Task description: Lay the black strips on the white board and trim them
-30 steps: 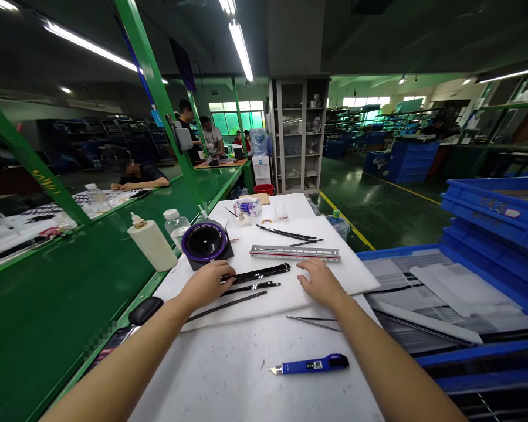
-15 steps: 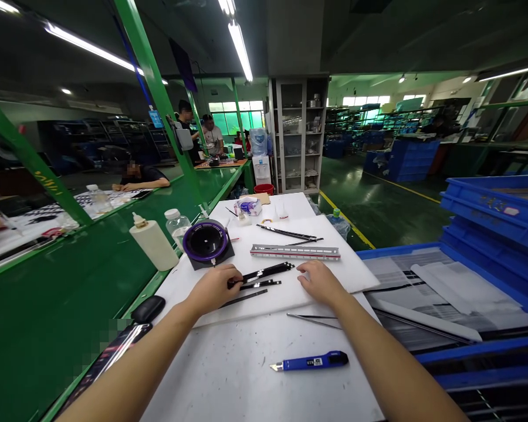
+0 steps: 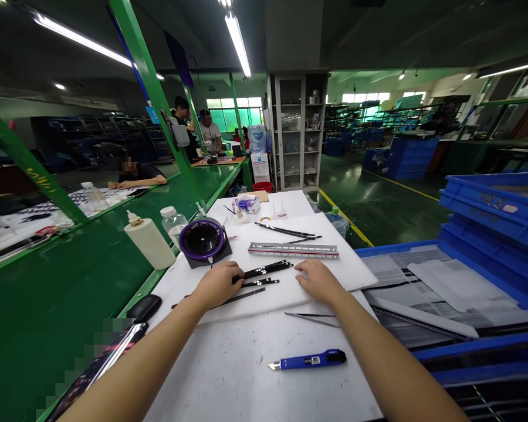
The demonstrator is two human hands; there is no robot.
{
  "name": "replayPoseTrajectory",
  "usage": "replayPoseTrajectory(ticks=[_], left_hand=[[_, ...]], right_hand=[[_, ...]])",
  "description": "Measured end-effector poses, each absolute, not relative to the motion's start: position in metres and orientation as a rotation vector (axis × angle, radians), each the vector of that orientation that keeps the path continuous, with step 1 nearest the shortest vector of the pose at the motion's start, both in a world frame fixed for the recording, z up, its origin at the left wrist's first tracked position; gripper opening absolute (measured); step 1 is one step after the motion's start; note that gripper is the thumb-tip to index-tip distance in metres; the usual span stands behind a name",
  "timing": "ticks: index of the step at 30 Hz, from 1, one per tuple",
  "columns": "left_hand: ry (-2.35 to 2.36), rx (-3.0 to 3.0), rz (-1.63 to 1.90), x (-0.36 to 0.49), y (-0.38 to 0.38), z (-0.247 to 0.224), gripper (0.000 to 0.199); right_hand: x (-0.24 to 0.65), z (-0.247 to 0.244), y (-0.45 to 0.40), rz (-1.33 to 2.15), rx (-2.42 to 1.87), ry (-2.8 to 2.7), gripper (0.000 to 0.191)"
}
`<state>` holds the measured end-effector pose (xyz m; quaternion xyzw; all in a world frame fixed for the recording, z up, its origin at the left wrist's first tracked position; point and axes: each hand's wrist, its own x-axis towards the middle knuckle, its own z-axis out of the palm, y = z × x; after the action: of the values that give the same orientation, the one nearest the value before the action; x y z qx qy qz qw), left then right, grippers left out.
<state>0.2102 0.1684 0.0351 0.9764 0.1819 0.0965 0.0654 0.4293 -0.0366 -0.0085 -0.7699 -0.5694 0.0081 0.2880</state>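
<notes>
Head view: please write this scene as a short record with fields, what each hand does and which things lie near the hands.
left hand: fingers on the near end of a black strip
right hand: flat on the white board, holding nothing
between hands: two more thin black strips
behind strips: scale ruler, purple-rimmed black dish
near edge: tweezers, blue utility knife
left of board: white squeeze bottle
right side: blue crates

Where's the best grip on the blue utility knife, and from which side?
Grip the blue utility knife around the middle of its handle, probably from above, pinching the long sides. It lies flat on the white table, blade tip pointing left and black end right, so stay right of the tip. Nothing crowds it.
</notes>
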Motion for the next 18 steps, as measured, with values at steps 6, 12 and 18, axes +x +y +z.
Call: replayPoseTrajectory(ticks=[6,12,18], left_hand=[[0.513,2.979,0.351,0.208,0.166,0.034,0.026],[0.462,3.029,0.517,0.201,0.164,0.042,0.032],[0.555,2.835,0.907,0.136,0.109,0.057,0.025]], right_hand=[[0.430,-0.006,-0.038,0.047,-2.044,-1.517,0.023],[0.432,-0.005,-0.038,0.036,-2.024,-1.482,0.021],[0.433,-0.001,-0.040,0.029,-1.987,-1.434,0.019]])
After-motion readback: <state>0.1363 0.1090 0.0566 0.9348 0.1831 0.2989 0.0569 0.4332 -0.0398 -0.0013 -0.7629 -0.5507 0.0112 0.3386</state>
